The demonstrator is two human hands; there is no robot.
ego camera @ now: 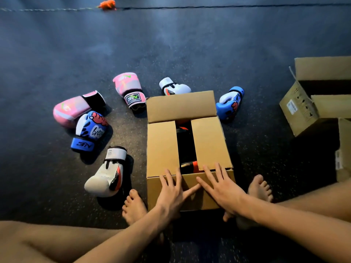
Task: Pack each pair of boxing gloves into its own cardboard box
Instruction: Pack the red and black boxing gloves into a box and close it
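A cardboard box (163,145) stands on the floor in front of me, its two side flaps folded in and its far flap up. Black and orange gloves (185,149) show through the gap between the flaps. My left hand (173,188) and my right hand (220,184) lie flat with straight fingers on the near flap at the box's front edge. Loose on the floor are two pink gloves (73,109) (128,85), two blue gloves (90,130) (229,102) and two white gloves (106,175) (174,87).
Two more cardboard boxes sit at the right: an open one (303,109) and one cut off by the frame edge (343,149). My bare feet (133,204) (260,186) flank the box. An orange object (107,4) lies far back on the dark mat.
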